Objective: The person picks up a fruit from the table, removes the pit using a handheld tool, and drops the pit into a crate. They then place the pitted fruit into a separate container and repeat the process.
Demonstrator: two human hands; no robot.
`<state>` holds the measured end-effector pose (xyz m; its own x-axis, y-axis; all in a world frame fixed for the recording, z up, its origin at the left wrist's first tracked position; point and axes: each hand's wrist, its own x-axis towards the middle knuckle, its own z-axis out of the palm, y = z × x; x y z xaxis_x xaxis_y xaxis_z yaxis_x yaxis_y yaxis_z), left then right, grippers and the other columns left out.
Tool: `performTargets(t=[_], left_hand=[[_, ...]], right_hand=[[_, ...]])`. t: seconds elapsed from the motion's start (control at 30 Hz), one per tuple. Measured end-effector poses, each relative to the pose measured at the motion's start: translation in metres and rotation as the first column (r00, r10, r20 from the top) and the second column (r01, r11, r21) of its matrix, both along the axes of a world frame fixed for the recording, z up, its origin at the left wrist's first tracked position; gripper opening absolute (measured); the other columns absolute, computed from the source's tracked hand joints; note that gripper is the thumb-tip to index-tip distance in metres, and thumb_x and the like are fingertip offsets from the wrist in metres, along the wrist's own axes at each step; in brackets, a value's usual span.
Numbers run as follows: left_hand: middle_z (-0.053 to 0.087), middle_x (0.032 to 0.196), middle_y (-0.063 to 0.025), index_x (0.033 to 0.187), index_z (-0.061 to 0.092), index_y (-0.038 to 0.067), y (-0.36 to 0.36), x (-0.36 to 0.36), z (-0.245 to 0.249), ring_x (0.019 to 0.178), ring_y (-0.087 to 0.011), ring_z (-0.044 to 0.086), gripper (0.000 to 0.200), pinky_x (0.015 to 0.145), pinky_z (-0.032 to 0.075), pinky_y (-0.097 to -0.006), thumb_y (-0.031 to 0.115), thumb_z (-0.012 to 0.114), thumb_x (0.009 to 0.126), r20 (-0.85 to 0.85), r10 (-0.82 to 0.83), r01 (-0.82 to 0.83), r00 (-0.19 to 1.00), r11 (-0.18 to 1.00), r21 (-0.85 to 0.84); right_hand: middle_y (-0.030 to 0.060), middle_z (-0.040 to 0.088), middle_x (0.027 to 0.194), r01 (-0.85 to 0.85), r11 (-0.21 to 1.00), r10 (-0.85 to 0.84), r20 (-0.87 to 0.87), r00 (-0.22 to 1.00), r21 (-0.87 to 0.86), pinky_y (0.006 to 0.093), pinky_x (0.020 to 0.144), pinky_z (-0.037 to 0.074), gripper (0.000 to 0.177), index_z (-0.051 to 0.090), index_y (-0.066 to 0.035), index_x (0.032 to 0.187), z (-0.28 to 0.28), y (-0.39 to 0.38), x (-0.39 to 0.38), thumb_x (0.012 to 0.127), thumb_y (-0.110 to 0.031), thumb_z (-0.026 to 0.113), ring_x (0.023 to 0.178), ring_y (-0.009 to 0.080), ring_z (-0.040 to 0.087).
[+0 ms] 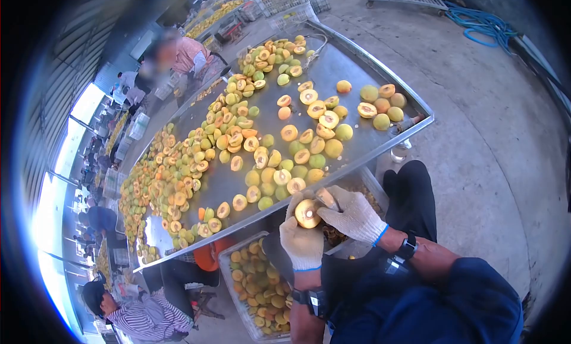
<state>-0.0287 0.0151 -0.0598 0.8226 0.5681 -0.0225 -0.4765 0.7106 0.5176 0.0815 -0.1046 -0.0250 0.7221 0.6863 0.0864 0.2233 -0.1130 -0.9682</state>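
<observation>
Both my hands wear off-white knit gloves and meet at the near edge of the metal table. My left hand (302,243) is wrapped around a yellow peach half (307,213), its cut face turned up with a pale spot at the centre. My right hand (355,216) is closed beside it, fingertips touching the fruit. It grips a small tool (325,197) with a brownish end; its blade, if any, is hidden. Just beyond my hands, several whole and halved peaches (282,177) lie on the tabletop, many with brown pits showing.
The raised-rim metal table (351,58) carries a large heap of peach halves (178,177) on its left. A crate of peaches (259,284) stands below, and another bin (372,186) sits under my right hand. One person (148,314) sits lower left; another (190,55) stands across. A blue hose (479,25) lies far right.
</observation>
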Motion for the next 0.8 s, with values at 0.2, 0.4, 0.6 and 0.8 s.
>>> performTargets(t=[0.2,0.4,0.6,0.8], left_hand=[[0.053,0.149,-0.0197,0.151,0.047,-0.004,-0.019,0.004,-0.002,0.140,-0.0334,0.049,0.058,0.122,0.035,-0.0488,0.026,0.048,0.101,-0.079,0.035,-0.035,0.996,0.999,0.003],[0.061,0.136,-0.0137,0.137,0.058,-0.001,-0.025,0.010,-0.032,0.126,-0.0253,0.058,0.044,0.111,0.047,-0.0408,0.033,0.042,0.114,-0.350,0.150,-0.116,0.925,0.986,0.117],[0.062,0.128,-0.0154,0.132,0.060,-0.002,-0.030,0.007,-0.048,0.118,-0.0258,0.060,0.048,0.106,0.048,-0.0387,0.036,0.038,0.115,-0.499,0.377,-0.022,0.780,0.814,0.580],[0.063,0.130,-0.0181,0.135,0.059,-0.001,-0.012,0.012,-0.053,0.121,-0.0310,0.061,0.042,0.110,0.046,-0.0449,0.028,0.045,0.108,-0.338,0.209,-0.194,0.918,0.978,0.077]], right_hand=[[0.0250,0.071,0.088,0.006,0.998,0.002,0.136,0.991,-0.059,0.0536,0.076,0.054,0.030,0.066,-0.003,0.105,-0.009,0.004,0.003,0.088,-0.028,0.072,0.088,0.0478,0.069],[0.0239,0.071,0.090,0.033,0.961,0.018,0.180,0.984,-0.276,0.0522,0.078,0.054,0.030,0.068,-0.003,0.101,-0.025,0.001,0.004,0.089,-0.030,0.073,0.089,0.0464,0.069],[0.0246,0.072,0.091,-0.063,0.973,0.069,0.021,0.997,-0.224,0.0480,0.079,0.054,0.036,0.071,-0.001,0.097,-0.034,-0.005,0.003,0.091,-0.037,0.071,0.090,0.0443,0.071],[0.0225,0.074,0.095,-0.266,0.929,0.215,-0.212,0.953,-0.256,0.0421,0.081,0.055,0.043,0.072,-0.001,0.114,-0.011,-0.024,0.010,0.099,-0.041,0.069,0.088,0.0333,0.074]])
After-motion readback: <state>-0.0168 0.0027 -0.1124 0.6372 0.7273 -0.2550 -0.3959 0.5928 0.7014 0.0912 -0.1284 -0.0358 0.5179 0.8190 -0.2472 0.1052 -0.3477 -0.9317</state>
